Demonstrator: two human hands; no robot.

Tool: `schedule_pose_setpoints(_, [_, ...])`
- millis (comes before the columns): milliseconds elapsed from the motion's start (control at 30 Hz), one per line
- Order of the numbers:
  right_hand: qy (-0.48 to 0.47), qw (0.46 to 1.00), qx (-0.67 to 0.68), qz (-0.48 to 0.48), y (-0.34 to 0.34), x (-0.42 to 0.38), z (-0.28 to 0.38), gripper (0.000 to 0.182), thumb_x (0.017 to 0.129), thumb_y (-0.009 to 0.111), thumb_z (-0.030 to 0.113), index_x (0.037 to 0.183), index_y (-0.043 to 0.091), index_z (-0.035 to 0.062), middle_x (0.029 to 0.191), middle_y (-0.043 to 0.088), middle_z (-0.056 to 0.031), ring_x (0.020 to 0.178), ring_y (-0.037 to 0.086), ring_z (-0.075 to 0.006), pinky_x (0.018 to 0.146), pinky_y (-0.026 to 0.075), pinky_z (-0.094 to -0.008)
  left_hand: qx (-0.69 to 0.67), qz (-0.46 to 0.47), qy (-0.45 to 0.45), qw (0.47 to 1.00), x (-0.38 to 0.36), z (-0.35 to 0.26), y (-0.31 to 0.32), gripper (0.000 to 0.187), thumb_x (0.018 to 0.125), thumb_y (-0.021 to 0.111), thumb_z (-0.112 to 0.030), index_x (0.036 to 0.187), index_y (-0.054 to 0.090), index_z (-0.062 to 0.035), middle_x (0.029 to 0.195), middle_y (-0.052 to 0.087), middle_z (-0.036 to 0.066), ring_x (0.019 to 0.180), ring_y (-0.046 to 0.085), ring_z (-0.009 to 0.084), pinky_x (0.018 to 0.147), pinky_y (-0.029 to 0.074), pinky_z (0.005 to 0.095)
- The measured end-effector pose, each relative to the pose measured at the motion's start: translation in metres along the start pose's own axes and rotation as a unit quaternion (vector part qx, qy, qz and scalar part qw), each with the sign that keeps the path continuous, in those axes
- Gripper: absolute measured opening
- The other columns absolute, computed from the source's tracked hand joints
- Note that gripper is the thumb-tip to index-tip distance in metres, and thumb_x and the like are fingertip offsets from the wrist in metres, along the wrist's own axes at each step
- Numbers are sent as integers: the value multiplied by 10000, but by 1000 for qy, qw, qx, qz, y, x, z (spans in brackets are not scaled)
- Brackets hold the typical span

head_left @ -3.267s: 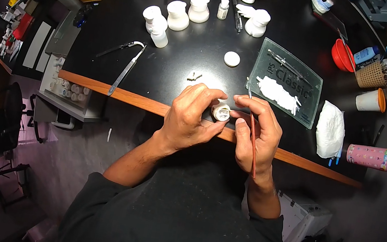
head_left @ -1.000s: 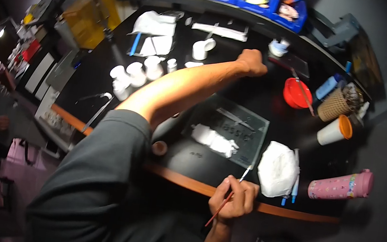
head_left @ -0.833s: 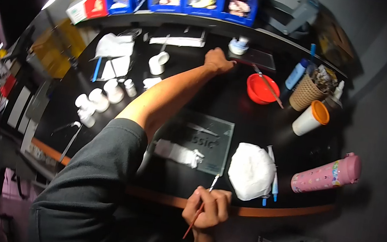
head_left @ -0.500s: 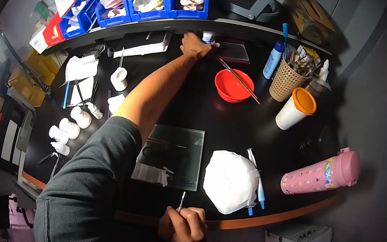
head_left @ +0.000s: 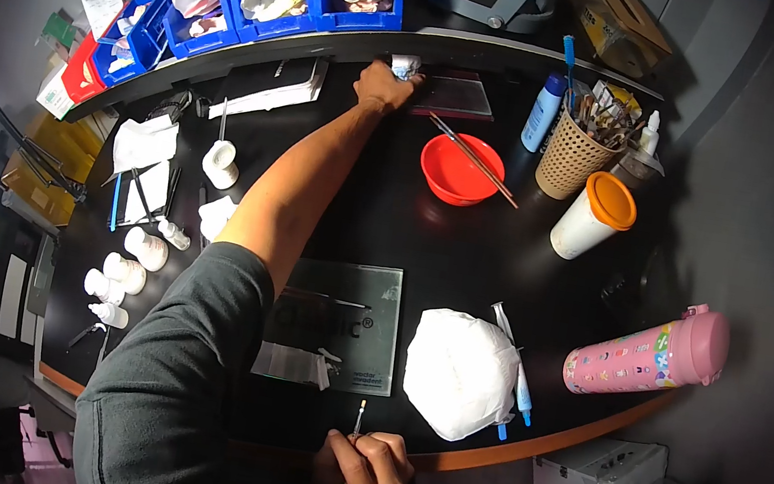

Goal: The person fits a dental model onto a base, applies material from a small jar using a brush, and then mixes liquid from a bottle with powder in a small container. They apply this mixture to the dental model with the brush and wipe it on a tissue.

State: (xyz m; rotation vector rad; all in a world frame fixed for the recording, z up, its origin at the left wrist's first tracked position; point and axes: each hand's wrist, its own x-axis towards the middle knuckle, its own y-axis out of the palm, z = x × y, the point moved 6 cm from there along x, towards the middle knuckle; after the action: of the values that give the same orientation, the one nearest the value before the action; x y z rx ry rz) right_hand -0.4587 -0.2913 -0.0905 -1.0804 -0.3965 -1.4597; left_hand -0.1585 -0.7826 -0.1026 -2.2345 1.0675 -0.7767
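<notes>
At the bottom centre of the frame, hold the brush point(head_left: 358, 423) upright, pinched in the curled fingers of the right hand point(head_left: 367, 469), tip pointing up. Best to grip lightly and rest low, clear of the glass slab point(head_left: 370, 285) just beyond, near the centre, and of the white strip point(head_left: 287, 364) along its lower edge. Mind the wad point(head_left: 460, 377) too, just right of the slab, to avoid smearing or picking up fibres on the bristles. Farther up, right of centre, steer the left forearm point(head_left: 300, 183) wide of the red bowl point(head_left: 443, 175), with thin sticks point(head_left: 474, 159) lying across its rim and probably easy to knock off. At the top centre, left hand point(head_left: 384, 88) stretched far out, back of the hand up, right at the white-and-blue item point(head_left: 405, 66). Cannot tell whether pinching it or only touching it, for want of a view of the fingertips. Better to close on it squarely before lifting, without dragging.

As for looks: brush slim, pale at the tip, silvery just below, handle mostly lost inside the fist. Item small, mostly white with blue patches, partly covered by the hand, just left of the flat plate point(head_left: 459, 96) and near the shelf edge point(head_left: 479, 43); too small for finer detail.
</notes>
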Motion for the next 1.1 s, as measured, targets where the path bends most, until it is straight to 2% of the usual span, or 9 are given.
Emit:
schedule_pose_setpoints(100, [31, 999, 3, -12, 1, 7, 3, 200, 665, 771, -36, 844, 776, 51, 712, 559, -40, 608, 575, -196, 516, 468, -281, 14, -8, 23, 1000, 0, 6, 3, 895, 744, 863, -589, 1334, 620, 38, 1199, 756, 243, 1179, 718, 377, 1056, 510, 527])
schedule_pose_setpoints(400, [-11, 999, -38, 6, 1, 12, 7, 96, 811, 747, 74, 895, 763, 31, 747, 562, -34, 629, 571, -175, 561, 479, -284, 59, 8, 20, 998, -44, -9, -21, 897, 731, 841, -597, 1383, 621, -21, 1318, 710, 223, 1237, 681, 391, 1110, 416, 545])
schedule_pose_setpoints(467, [0, 999, -32, -2, 3, 8, 7, 43, 798, 736, 56, 818, 732, 18, 725, 520, -55, 641, 526, -212, 552, 410, -326, 74, -9, 50, 996, -48, -14, -25, 869, 736, 841, -581, 1367, 642, -17, 1302, 717, 227, 1220, 685, 393, 1112, 387, 544])
schedule_pose_setpoints(600, [-8, 999, -40, -36, 5, 13, 10, 35, 789, 740, 50, 799, 728, 19, 688, 509, -48, 600, 506, -202, 533, 394, -321, 6, 25, 30, 999, -37, -13, -26, 840, 740, 844, -548, 1335, 663, 16, 1239, 742, 243, 1215, 683, 397, 1112, 401, 517])
schedule_pose_setpoints(767, [-3, 996, -32, -83, 9, 10, 7, 26, 769, 751, 34, 775, 727, 26, 638, 486, -41, 544, 479, -185, 505, 366, -308, 7, -17, 17, 1000, 8, 8, -8, 665, 718, 844, -588, 1003, 812, 13, 1085, 776, 261, 1082, 739, 409, 1008, 549, 458])
schedule_pose_setpoints(833, [18, 997, -29, -74, 8, 7, 6, 31, 796, 736, 28, 806, 727, 1, 655, 504, -55, 583, 502, -207, 528, 371, -317, -20, 4, 19, 1000, 33, 26, 8, 710, 714, 836, -630, 1054, 812, -7, 1154, 770, 240, 1139, 732, 376, 1033, 564, 425])
schedule_pose_setpoints(933, [-49, 998, -1, 33, -1, 13, 6, 68, 882, 697, -18, 893, 727, -79, 816, 667, -127, 656, 603, -235, 583, 496, -361, -82, -11, 113, 990, 49, 29, 14, 708, 734, 811, -644, 1182, 786, -98, 1208, 765, 206, 1156, 724, 366, 1030, 562, 431])
schedule_pose_setpoints(1033, [-25, 998, 12, 59, -4, 24, 7, 49, 812, 731, -59, 862, 729, -63, 746, 621, -109, 620, 587, -237, 558, 478, -351, -60, -42, 163, 984, 78, 37, 34, 714, 742, 803, -643, 1244, 759, -137, 1258, 751, 186, 1197, 702, 359, 1049, 546, 441])
schedule_pose_setpoints(1100, [-1, 998, 19, 56, -5, 27, 7, 75, 795, 747, -57, 869, 736, -50, 731, 603, -106, 618, 586, -240, 557, 477, -348, -45, 1, 168, 985, 78, 29, 35, 725, 751, 797, -645, 1261, 748, -132, 1294, 736, 182, 1225, 686, 358, 1064, 535, 443])
